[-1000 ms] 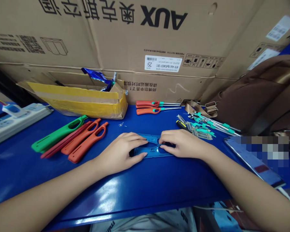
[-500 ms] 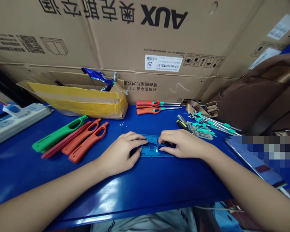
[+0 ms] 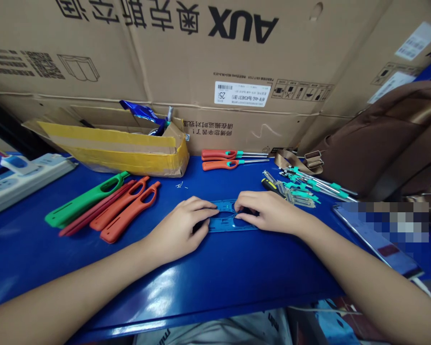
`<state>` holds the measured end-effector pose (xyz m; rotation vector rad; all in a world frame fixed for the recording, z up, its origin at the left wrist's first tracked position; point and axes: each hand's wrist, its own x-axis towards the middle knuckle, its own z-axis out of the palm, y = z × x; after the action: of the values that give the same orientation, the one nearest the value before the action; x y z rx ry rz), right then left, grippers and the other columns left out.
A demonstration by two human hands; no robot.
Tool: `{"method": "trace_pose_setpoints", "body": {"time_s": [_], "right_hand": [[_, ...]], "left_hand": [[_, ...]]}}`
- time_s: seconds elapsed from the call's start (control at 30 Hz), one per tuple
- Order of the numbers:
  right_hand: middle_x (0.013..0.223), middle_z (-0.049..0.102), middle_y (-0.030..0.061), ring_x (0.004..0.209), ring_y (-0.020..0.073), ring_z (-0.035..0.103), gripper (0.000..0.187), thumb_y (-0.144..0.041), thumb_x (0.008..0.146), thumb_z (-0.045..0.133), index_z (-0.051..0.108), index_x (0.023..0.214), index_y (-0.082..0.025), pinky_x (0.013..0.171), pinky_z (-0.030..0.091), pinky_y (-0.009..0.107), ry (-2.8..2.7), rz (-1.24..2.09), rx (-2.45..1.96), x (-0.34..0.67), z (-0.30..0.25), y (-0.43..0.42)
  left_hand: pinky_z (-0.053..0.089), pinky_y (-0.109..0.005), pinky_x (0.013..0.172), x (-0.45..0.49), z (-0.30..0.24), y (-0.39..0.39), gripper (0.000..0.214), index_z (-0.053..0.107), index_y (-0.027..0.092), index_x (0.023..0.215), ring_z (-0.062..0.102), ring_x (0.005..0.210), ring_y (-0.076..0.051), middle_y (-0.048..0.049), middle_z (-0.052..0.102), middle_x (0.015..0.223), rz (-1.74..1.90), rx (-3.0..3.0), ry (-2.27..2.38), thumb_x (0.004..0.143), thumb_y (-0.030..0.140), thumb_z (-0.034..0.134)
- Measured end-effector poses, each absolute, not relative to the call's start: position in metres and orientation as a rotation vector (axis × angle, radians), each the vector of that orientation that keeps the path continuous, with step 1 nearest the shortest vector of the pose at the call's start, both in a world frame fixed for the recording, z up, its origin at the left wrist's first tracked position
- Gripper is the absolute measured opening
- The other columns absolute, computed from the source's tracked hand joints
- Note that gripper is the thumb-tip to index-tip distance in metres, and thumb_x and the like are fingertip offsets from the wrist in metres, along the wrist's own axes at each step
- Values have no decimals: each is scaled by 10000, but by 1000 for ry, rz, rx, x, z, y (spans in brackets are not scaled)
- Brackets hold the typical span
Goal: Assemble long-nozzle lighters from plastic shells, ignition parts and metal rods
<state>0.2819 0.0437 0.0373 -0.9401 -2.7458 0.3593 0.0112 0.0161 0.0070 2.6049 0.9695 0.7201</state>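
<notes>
Two blue plastic lighter shell halves [image 3: 222, 224] lie side by side on the table, their hollow inner sides facing up. My left hand [image 3: 183, 227] grips their left ends, fingers on the far half and thumb on the near one. Around the finger loops at the right ends, my right hand [image 3: 267, 212] has its index finger and thumb curled in. My fingers cover both ends of the shells. Beyond my right hand lie a black and yellow screwdriver [image 3: 270, 185] and several clear lighter tanks with teal parts [image 3: 298, 192].
On the left are green [image 3: 82, 203] and orange lighter shells [image 3: 129, 213], with a power strip [image 3: 25, 179] further out. Behind stand a taped cardboard box [image 3: 129, 155] and orange lighters [image 3: 219, 160]. Metal lighter tubes [image 3: 323, 184], a phone [image 3: 373, 239] and a brown bag [image 3: 384, 139] occupy the right.
The near shell half has shifted slightly under my right fingers, and my right thumb has moved up a little. My left hand keeps its hold.
</notes>
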Motion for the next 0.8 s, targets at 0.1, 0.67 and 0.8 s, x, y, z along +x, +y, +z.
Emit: {"method": "trace_pose_setpoints", "body": {"time_s": [0.1, 0.67, 0.8], "right_hand": [[964, 682, 23, 829, 167, 628, 54, -254, 974, 629, 643, 1001, -209, 724, 440, 271, -2743, 359, -930, 282, 37, 44], [1069, 711, 39, 917, 202, 678, 145, -307, 1004, 543, 651, 1053, -225, 708, 456, 290, -2476, -25, -1387, 289, 44, 49], [1233, 623, 155, 1003, 297, 678, 311, -380, 940, 622, 583, 1150, -155, 689, 485, 342, -2334, -178, -1936, 303, 48, 56]], "left_hand": [[537, -476, 1005, 11, 6, 18, 354, 717, 180, 1237, 636, 1135, -264, -103, 714, 1240, 740, 2599, 974, 951, 134, 514], [398, -515, 1191, 13, 11, 17, 417, 585, 252, 1415, 556, 1356, -257, -66, 622, 1446, 591, 2711, 957, 1020, 378, 540], [410, -522, 1193, 12, 9, 17, 450, 550, 252, 1461, 538, 1390, -257, -61, 578, 1496, 487, 2778, 937, 1039, 397, 497]]}}
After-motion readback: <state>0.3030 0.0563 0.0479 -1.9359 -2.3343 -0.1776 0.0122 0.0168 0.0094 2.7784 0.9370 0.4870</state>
